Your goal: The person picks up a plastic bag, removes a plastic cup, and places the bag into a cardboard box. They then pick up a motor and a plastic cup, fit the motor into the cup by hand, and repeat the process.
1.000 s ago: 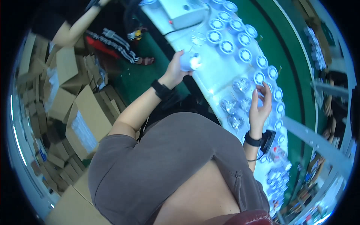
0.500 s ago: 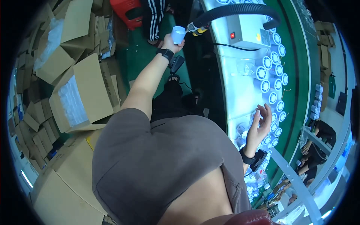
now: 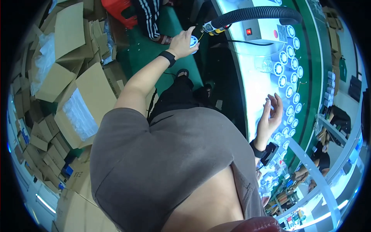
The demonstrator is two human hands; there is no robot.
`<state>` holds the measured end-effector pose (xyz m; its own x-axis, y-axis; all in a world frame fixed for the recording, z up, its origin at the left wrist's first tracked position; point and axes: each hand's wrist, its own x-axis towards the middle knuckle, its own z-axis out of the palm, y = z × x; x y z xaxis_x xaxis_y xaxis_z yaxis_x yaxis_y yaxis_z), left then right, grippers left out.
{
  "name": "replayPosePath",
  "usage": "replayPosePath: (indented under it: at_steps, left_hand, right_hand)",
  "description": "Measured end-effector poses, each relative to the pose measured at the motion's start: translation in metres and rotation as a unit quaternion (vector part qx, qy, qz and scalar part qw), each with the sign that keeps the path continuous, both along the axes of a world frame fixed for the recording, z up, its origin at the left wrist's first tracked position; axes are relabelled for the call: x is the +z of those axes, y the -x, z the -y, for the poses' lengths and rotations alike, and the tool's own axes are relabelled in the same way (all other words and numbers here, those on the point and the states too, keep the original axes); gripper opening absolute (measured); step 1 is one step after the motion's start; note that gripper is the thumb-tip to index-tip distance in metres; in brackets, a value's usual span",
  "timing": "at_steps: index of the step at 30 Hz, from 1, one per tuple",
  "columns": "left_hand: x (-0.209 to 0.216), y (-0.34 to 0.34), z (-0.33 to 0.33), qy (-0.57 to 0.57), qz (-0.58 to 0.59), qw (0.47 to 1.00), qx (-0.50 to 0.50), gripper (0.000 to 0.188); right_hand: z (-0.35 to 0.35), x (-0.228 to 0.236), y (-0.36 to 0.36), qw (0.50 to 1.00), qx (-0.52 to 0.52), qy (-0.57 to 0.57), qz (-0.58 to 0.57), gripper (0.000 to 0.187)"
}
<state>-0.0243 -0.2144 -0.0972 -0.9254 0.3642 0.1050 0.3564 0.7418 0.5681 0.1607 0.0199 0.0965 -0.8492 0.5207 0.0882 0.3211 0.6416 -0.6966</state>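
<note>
A: What is at the far left?
B: Piles of flattened cardboard [image 3: 44, 145], and just beside them an open carton [image 3: 102, 85] with clear plastic packing [image 3: 80, 116] inside.

A: And moving right from there?
B: A red stool [image 3: 120, 13] near the top edge, then another person's striped trousers [image 3: 147, 19] above a green floor [image 3: 170, 23].

A: Where is the left hand?
B: The left hand [image 3: 183, 44] is next, out at the end of a stretched arm, with a black band [image 3: 167, 58] at the wrist. It is closed around a small white piece [image 3: 193, 41] with a slotted round face.

A: Is that piece touching anything else?
B: It sits near the tip of a black corrugated hose [image 3: 255, 14]; I cannot tell whether they touch. The hose arches rightward over a pale machine box [image 3: 261, 29] with a red switch.

A: What is below the box?
B: A brightly lit white table [image 3: 253, 83], with a clear plastic cup [image 3: 266, 65] on it.

A: And the right hand?
B: The right hand [image 3: 269, 118] is over the table, wide, its fingers parted and lightly curled. Just beside it are rows of white cylinders [image 3: 289, 91] with slotted ends.

A: Farthest right?
B: A grey metal frame [image 3: 309, 160], with other people beyond it.
</note>
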Motion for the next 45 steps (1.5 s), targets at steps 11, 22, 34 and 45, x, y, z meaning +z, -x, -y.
replayPosePath:
  at_steps: [11,22,34,45]
  left_hand:
    - [-0.015,-0.022,0.038,-0.279,0.157,0.939,0.126,0.038]
    - [0.057,-0.083,0.046,-0.666,0.576,0.473,0.029,0.045]
    - [0.122,-0.113,0.045,-0.717,0.477,0.509,0.02,0.045]
    - [0.119,-0.14,0.074,-0.763,0.417,0.486,0.086,0.043]
  right_hand:
    - [-0.055,-0.076,0.064,0.935,0.005,-0.345,0.082,0.059]
    - [-0.075,-0.073,0.072,0.939,0.076,-0.292,0.168,0.06]
    - [0.025,-0.103,0.04,0.486,0.045,0.86,0.146,0.049]
    - [0.03,-0.165,0.083,0.541,0.011,0.82,0.188,0.047]
